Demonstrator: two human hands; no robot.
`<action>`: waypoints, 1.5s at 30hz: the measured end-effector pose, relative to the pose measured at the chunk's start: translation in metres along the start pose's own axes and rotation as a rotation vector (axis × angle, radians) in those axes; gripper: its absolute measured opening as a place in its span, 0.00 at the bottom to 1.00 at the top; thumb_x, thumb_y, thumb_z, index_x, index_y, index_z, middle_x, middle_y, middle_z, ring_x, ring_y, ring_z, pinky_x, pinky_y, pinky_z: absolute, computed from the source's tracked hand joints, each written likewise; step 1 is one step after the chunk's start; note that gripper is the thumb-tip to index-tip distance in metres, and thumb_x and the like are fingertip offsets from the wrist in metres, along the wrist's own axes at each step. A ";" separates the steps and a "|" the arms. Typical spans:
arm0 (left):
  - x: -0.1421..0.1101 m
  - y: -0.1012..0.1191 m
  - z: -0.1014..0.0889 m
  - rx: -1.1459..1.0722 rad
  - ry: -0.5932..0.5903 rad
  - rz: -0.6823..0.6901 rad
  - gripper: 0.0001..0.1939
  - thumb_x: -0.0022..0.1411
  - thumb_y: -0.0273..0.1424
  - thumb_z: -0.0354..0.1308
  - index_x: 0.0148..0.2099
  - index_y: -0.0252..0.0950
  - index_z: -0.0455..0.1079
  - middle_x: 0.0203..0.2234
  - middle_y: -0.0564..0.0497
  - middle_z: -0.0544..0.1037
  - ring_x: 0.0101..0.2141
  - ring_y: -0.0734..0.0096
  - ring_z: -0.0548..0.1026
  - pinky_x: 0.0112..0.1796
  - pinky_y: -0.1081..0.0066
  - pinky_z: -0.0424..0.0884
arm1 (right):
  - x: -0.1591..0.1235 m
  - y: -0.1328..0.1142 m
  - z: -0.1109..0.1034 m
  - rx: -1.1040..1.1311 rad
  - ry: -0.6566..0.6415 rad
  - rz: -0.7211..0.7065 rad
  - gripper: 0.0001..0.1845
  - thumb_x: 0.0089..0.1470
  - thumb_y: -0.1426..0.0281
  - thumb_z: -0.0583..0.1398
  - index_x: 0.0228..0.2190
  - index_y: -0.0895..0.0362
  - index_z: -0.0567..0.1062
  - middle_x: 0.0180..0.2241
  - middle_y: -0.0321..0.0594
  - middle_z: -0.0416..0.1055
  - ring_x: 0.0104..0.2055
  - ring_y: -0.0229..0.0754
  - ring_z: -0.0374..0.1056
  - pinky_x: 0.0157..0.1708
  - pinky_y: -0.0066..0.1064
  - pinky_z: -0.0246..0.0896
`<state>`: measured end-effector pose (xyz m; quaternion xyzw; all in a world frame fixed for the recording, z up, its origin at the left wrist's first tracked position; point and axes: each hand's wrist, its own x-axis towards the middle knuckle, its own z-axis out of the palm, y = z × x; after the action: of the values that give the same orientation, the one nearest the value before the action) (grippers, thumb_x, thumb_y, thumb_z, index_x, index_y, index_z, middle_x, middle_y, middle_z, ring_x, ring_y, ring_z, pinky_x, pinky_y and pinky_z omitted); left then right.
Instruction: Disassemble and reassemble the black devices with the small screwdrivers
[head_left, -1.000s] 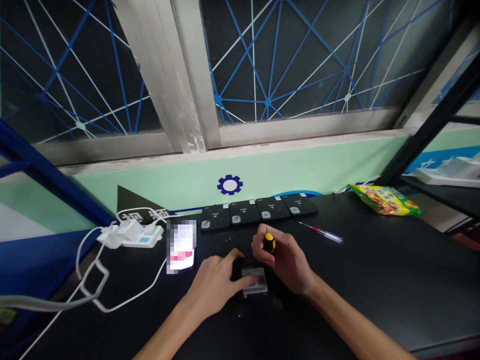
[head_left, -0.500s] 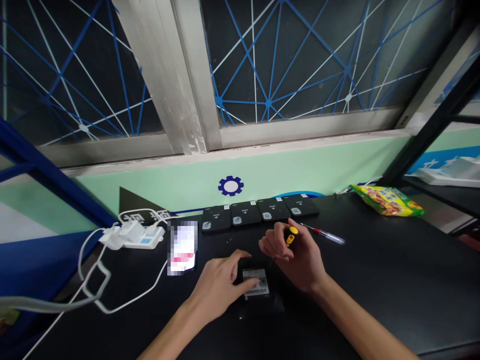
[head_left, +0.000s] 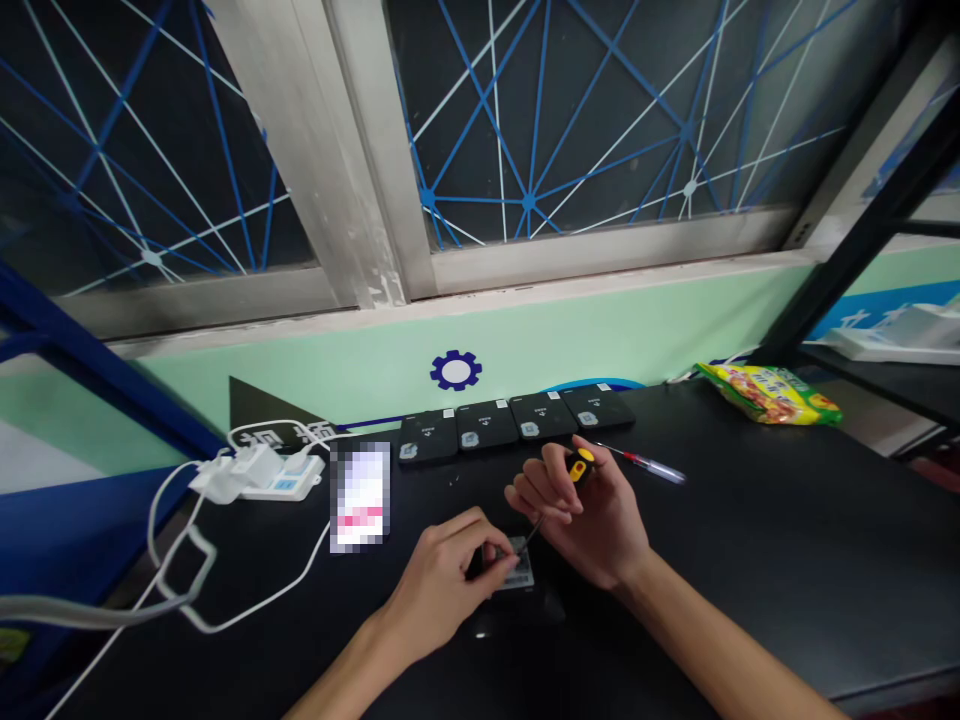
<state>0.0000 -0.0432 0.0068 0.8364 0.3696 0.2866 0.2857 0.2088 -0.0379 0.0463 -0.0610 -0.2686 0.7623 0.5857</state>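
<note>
My right hand is wrapped round the black and yellow handle of a screwdriver. Its thin shaft slants down and left to the white label on a flat black device, which lies on the dark table. Over the left part of this device, my left hand has thumb and index finger pinched together close to the screwdriver's tip. Whatever small thing may be between those fingertips is hidden. The fingers also cover part of the label.
Several flat black boxes stand in a row along the wall. A phone with a lit, blurred screen lies left, beside a white power strip with looping cables. Behind my right hand lie a clear-handled screwdriver and a yellow-green snack bag.
My left thumb and index finger have closed into a pinch over the label. My right hand has shifted slightly left, bringing the screwdriver's tip to those fingers. The view has moved slightly.
</note>
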 end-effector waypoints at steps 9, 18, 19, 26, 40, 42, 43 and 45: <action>0.006 -0.002 -0.013 0.057 0.171 -0.111 0.05 0.65 0.27 0.61 0.40 0.38 0.79 0.19 0.60 0.70 0.19 0.77 0.56 0.25 0.73 0.54 | 0.000 0.001 -0.003 0.029 0.000 0.013 0.27 0.70 0.60 0.55 0.19 0.56 0.69 0.18 0.29 0.50 0.22 0.37 0.38 0.34 0.35 0.50; 0.006 -0.006 -0.017 -0.113 0.170 -0.245 0.04 0.61 0.27 0.62 0.38 0.36 0.78 0.32 0.50 0.86 0.18 0.81 0.52 0.21 0.75 0.48 | 0.001 0.004 -0.003 -0.024 -0.004 0.030 0.27 0.68 0.56 0.58 0.19 0.55 0.70 0.18 0.28 0.49 0.22 0.37 0.37 0.33 0.35 0.49; 0.006 -0.007 -0.017 -0.135 0.182 -0.257 0.03 0.62 0.28 0.63 0.38 0.35 0.78 0.33 0.49 0.86 0.18 0.81 0.52 0.21 0.75 0.48 | 0.001 0.004 -0.002 -0.026 -0.002 0.031 0.27 0.68 0.56 0.58 0.19 0.55 0.70 0.17 0.28 0.49 0.22 0.37 0.37 0.32 0.35 0.48; 0.008 -0.024 -0.012 -0.286 0.259 -0.315 0.09 0.64 0.36 0.69 0.39 0.35 0.78 0.32 0.49 0.85 0.19 0.81 0.57 0.23 0.75 0.50 | 0.000 0.003 0.001 -0.033 -0.004 0.046 0.27 0.67 0.55 0.60 0.19 0.55 0.70 0.17 0.28 0.48 0.21 0.36 0.37 0.32 0.35 0.47; 0.009 -0.020 -0.017 0.013 0.382 -0.266 0.09 0.67 0.35 0.64 0.42 0.39 0.85 0.22 0.55 0.79 0.17 0.76 0.59 0.22 0.73 0.52 | 0.000 0.005 0.001 -0.047 -0.007 0.061 0.27 0.67 0.56 0.60 0.19 0.55 0.69 0.18 0.28 0.48 0.22 0.37 0.38 0.31 0.35 0.49; 0.008 -0.021 -0.018 0.164 0.428 -0.234 0.11 0.69 0.35 0.62 0.44 0.40 0.86 0.20 0.55 0.78 0.18 0.74 0.64 0.23 0.72 0.57 | 0.000 0.005 0.001 -0.045 -0.012 0.066 0.26 0.67 0.58 0.59 0.19 0.55 0.69 0.18 0.28 0.47 0.22 0.37 0.38 0.31 0.35 0.48; 0.008 -0.021 -0.018 0.216 0.430 -0.225 0.12 0.70 0.35 0.61 0.47 0.41 0.86 0.22 0.55 0.80 0.19 0.72 0.66 0.23 0.72 0.60 | 0.000 0.006 0.001 -0.043 -0.016 0.070 0.26 0.68 0.58 0.58 0.20 0.55 0.69 0.18 0.28 0.48 0.22 0.37 0.38 0.31 0.35 0.48; 0.007 -0.020 -0.018 0.269 0.387 -0.230 0.14 0.72 0.36 0.60 0.53 0.41 0.85 0.30 0.52 0.86 0.19 0.72 0.70 0.25 0.70 0.67 | 0.000 0.006 0.001 -0.046 -0.021 0.076 0.25 0.67 0.59 0.58 0.20 0.55 0.69 0.18 0.29 0.48 0.22 0.37 0.38 0.31 0.35 0.47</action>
<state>-0.0176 -0.0211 0.0071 0.7489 0.5449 0.3553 0.1265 0.2031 -0.0395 0.0435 -0.0766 -0.2898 0.7782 0.5519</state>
